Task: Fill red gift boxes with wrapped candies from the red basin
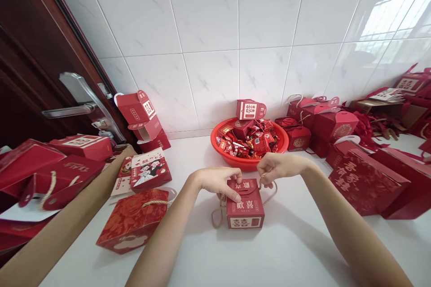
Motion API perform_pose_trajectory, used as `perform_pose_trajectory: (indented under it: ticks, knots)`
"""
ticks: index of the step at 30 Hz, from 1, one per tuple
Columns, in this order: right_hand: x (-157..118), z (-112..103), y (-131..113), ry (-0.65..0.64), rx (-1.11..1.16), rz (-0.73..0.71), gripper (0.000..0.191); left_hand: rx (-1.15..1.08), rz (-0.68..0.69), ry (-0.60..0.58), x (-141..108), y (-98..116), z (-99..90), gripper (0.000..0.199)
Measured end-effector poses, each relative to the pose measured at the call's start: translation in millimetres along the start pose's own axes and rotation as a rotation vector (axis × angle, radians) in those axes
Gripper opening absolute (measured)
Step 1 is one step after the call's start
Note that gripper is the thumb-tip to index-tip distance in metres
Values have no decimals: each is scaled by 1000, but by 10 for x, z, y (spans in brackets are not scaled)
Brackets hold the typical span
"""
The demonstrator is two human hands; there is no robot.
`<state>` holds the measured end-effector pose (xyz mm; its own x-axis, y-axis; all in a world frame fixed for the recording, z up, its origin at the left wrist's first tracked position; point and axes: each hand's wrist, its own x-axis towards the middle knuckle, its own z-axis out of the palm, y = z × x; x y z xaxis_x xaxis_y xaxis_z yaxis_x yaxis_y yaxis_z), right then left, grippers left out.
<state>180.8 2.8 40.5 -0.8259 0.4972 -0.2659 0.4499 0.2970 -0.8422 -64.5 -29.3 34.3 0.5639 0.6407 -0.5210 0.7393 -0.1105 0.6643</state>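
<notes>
A small red gift box (245, 210) with Chinese lettering lies on the white tabletop in front of me, its top flaps folded together. My left hand (220, 184) grips the box's left side, thumb on the top and fingers at the far edge. At the box's right far corner, my right hand (274, 169) pinches the twisted rope handle (269, 195) between thumb and fingers. Another loop of beige rope (217, 217) hangs out on the left and rests on the table. Just beyond the hands is a red plastic basket (218, 152) of wrapped candies (261, 143).
A cardboard carton (70, 215) of red boxes stands at left, near a door with a metal handle (72, 110). A floral red box (133, 219) and a box with cartoon figures (151, 170) sit beside it. Several red boxes (336, 125) line the right, with larger ones (368, 179) nearer.
</notes>
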Motion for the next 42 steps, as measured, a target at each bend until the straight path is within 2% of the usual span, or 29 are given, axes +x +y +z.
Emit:
perform_pose_trajectory:
  ticks: [2, 5, 9, 12, 14, 18, 22, 27, 31, 36, 39, 42]
  knots:
    - [-72, -19, -67, 77, 176, -80, 32, -19, -23, 9, -13, 20, 3, 59]
    - [-127, -10, -143, 194, 270, -162, 35, -55, -39, 24, -33, 55, 18, 58]
    - [-135, 48, -212, 210, 264, -168, 37, 35, -40, 87, -58, 105, 56, 45]
    - [-155, 83, -257, 214, 255, -164, 36, 101, 2, 204, -104, 152, 92, 37]
    - [-182, 99, -288, 235, 253, -165, 35, 56, 62, 280, -159, 194, 111, 41]
    - [-251, 136, -358, 293, 231, -187, 37, -257, 252, 314, -299, 291, 129, 53]
    - [-303, 198, -418, 392, 107, -186, 36, -542, 455, 365, -382, 365, 151, 50]
    - [-303, 311, -462, 493, -70, -121, 25, -697, 659, 385, -398, 438, 232, 46]
    - [-280, 395, -485, 611, -176, -68, 16, -668, 735, 415, -390, 466, 310, 45]
    - [-285, 416, -484, 674, -204, -48, 11, -507, 813, 516, -346, 476, 362, 41]
    - [-295, 386, -458, 743, -202, -58, 15, -444, 810, 574, -320, 481, 366, 39]
    - [-300, 341, -434, 805, -192, -40, 10, -418, 787, 637, -292, 468, 356, 39]
